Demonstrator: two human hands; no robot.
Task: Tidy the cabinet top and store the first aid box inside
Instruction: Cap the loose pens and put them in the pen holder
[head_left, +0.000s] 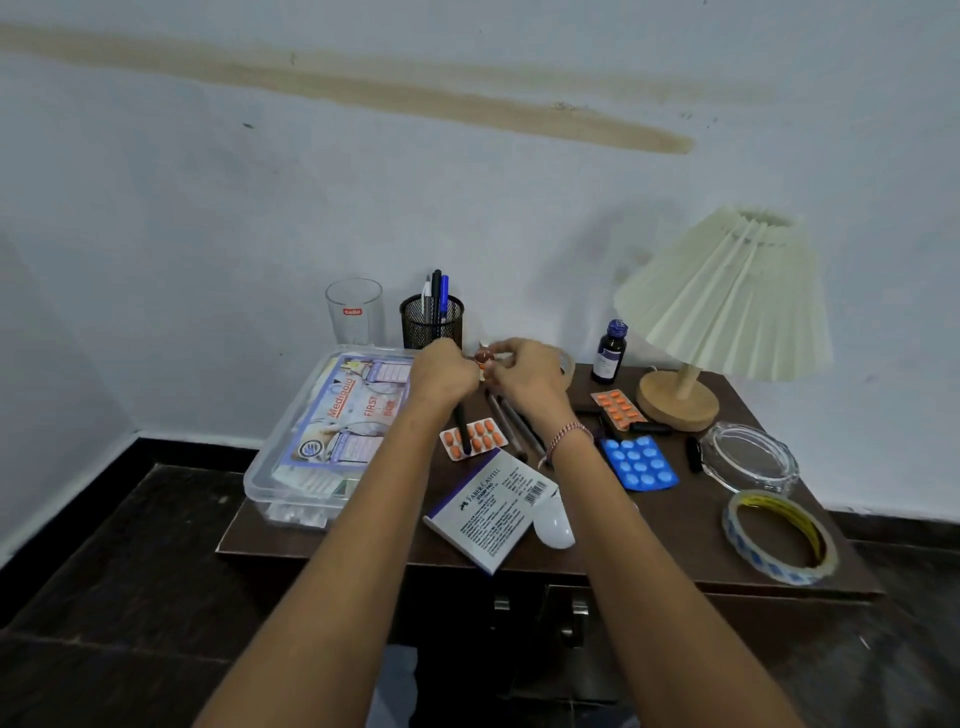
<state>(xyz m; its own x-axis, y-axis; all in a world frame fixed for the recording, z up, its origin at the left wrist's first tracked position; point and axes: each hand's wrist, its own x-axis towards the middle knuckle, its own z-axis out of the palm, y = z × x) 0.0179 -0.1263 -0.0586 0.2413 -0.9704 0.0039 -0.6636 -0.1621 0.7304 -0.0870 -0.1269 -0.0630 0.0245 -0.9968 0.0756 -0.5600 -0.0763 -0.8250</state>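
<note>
Pale wall, a brown streak across it, and below it a dark cabinet top crowded with clutter. At its left end lies the box, clear plastic, lid on, flat. I'd judge it stiff and fairly light, with smooth sides that could slip. It is best taken by both long sides under the rim and kept level. Both arms reach straight out over the middle, wrists close together near the pen cup. The left hand and right hand meet there, fingers curled, pinching a small reddish item between them. What it is I cannot tell. Pill strips, tape and a lamp sit to the right.
</note>
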